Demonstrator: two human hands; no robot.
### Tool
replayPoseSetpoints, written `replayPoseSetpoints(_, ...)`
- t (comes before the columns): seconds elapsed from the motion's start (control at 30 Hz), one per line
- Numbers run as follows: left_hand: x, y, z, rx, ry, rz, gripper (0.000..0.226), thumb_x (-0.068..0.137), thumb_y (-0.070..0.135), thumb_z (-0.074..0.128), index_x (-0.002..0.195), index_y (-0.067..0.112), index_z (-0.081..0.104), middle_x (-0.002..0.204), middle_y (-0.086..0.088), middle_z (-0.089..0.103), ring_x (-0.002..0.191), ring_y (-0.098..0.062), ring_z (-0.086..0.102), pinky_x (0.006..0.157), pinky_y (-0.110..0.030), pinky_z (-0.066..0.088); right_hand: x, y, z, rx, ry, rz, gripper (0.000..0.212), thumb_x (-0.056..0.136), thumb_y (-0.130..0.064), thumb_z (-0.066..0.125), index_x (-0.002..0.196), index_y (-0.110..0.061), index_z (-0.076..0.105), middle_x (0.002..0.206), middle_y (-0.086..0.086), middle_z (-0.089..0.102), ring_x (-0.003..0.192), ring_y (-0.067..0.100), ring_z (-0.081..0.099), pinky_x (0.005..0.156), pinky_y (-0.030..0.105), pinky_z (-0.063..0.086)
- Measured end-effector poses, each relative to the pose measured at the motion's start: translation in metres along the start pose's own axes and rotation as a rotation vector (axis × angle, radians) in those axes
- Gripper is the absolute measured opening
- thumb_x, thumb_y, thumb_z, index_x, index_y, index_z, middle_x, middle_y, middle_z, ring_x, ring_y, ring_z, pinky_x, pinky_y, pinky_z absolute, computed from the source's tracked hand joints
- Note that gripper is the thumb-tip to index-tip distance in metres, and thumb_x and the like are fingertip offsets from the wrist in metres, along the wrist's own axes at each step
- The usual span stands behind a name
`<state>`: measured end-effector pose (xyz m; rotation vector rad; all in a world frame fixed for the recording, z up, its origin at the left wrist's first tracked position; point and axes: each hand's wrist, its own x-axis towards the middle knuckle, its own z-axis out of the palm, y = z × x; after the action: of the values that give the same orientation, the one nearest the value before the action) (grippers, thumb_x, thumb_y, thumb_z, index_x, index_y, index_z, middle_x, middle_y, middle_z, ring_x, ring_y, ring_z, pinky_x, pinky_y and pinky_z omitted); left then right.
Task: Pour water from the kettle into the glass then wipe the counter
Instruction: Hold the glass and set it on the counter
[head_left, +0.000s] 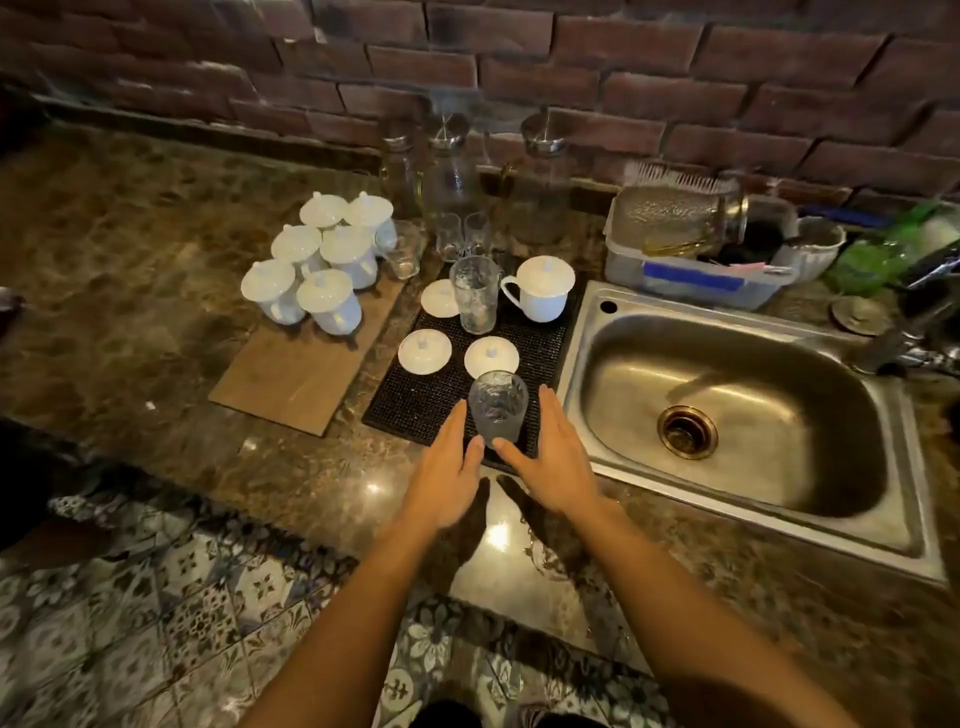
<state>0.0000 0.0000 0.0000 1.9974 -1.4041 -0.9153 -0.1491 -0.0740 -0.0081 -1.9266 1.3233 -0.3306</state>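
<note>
A textured clear glass (497, 408) stands upright at the near end of a black ridged mat (415, 400) on the brown marble counter (156, 260). My left hand (449, 467) is spread open just to the glass's left, and my right hand (550, 457) is spread open to its right, with the thumb tip touching the base. Neither hand grips the glass. A taller textured glass (475, 293) stands at the mat's far end. Clear glass pitchers with metal lids (449, 171) stand by the brick wall. No cloth is in view.
On the mat lie three white lids (425, 352) and a lidded white cup (543, 288). Several lidded white cups (322, 260) sit on a wooden board (296, 374) to the left. A steel sink (727, 415) lies right, a dish rack (691, 244) behind it.
</note>
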Motion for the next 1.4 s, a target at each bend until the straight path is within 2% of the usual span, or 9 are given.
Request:
replayPoseSetpoints(0.1,0.004,0.001,0.004,-0.234,0.049,-0.026,0.058,0.105,0.019,0.042,0.158,0.025,0.019,0.147,0.009,0.042,0.136,-0.017,0.048,0.111,-0.03,0.037,0.004,-0.001,0.008,0.144,0.052,0.054,0.1,0.092,-0.052,0.068,0.164,-0.015,0.01,0.172,0.005,0.018,0.157,0.022,0.021,0.124,0.037,0.024)
replayPoseSetpoints(0.23,0.009,-0.003,0.005,-0.481,0.046,-0.09,0.058,0.104,0.004,0.041,0.157,0.022,0.026,0.149,0.013,0.043,0.136,-0.011,0.05,0.111,-0.033,0.044,0.005,-0.011,0.02,0.243,0.127,0.132,0.1,0.085,-0.053,0.074,0.163,-0.025,0.019,0.161,0.001,0.044,0.145,0.021,0.044,0.115,0.047,0.045)
replayPoseSetpoints(0.37,0.016,-0.01,-0.002,-0.627,0.026,-0.091,0.058,0.101,-0.004,0.046,0.153,0.018,0.035,0.141,0.018,0.051,0.129,-0.001,0.054,0.098,-0.022,0.051,0.004,-0.015,0.035,0.368,0.206,0.149,0.093,0.08,-0.044,0.081,0.158,-0.032,0.032,0.143,-0.008,0.06,0.122,0.004,0.058,0.103,0.039,0.056)
replayPoseSetpoints(0.57,0.023,-0.015,-0.012,-0.703,0.0,-0.06,0.053,0.098,-0.003,0.054,0.145,0.02,0.045,0.147,-0.001,0.052,0.134,-0.018,0.054,0.107,-0.035,0.049,0.005,-0.027,0.044,0.45,0.309,0.188,0.088,0.08,-0.029,0.085,0.155,-0.031,0.039,0.139,-0.009,0.062,0.115,-0.004,0.059,0.1,0.024,0.055)
replayPoseSetpoints(0.73,0.026,-0.013,-0.019,-0.72,-0.034,-0.106,0.068,0.094,-0.015,0.046,0.133,0.04,0.051,0.144,0.008,0.055,0.131,-0.015,0.055,0.113,-0.045,0.044,0.006,-0.032,0.046,0.471,0.375,0.21,0.079,0.082,-0.024,0.086,0.151,-0.026,0.046,0.136,-0.003,0.065,0.118,0.003,0.061,0.099,0.024,0.055)
replayPoseSetpoints(0.87,0.024,-0.009,-0.024,-0.776,-0.049,-0.122,0.07,0.093,-0.018,0.045,0.124,0.043,0.057,0.132,0.019,0.06,0.13,-0.015,0.057,0.111,-0.045,0.046,0.004,-0.035,0.048,0.486,0.394,0.235,0.078,0.082,-0.023,0.086,0.15,-0.023,0.047,0.13,-0.004,0.066,0.1,-0.022,0.06,0.089,0.009,0.051)
replayPoseSetpoints(1.07,0.016,-0.003,-0.026,-0.827,-0.089,-0.084,0.07,0.092,-0.021,0.044,0.134,0.032,0.057,0.137,0.009,0.063,0.126,-0.011,0.06,0.1,-0.036,0.053,-0.013,-0.037,0.046,0.502,0.489,0.234,0.08,0.079,-0.033,0.086,0.149,-0.026,0.047,0.132,-0.005,0.069,0.113,-0.008,0.063,0.101,0.034,0.058)
replayPoseSetpoints(1.27,0.007,0.01,-0.009,-0.85,-0.219,-0.053,0.073,0.09,-0.024,0.044,0.131,0.033,0.061,0.137,-0.003,0.065,0.127,-0.019,0.061,0.107,-0.049,0.049,-0.048,-0.031,0.031,0.498,0.598,0.293,0.081,0.077,-0.04,0.085,0.148,-0.032,0.047,0.115,-0.024,0.066,0.103,0.002,0.072,0.093,0.037,0.061)
replayPoseSetpoints(1.4,0.002,0.023,0.01,-0.804,-0.294,-0.038,0.074,0.089,-0.023,0.046,0.127,0.038,0.064,0.136,-0.001,0.065,0.127,-0.017,0.061,0.108,-0.051,0.048,-0.07,-0.018,0.024,0.489,0.68,0.352,0.082,0.078,-0.036,0.085,0.15,-0.026,0.046,0.124,-0.011,0.069,0.11,0.002,0.07,0.098,0.036,0.059)
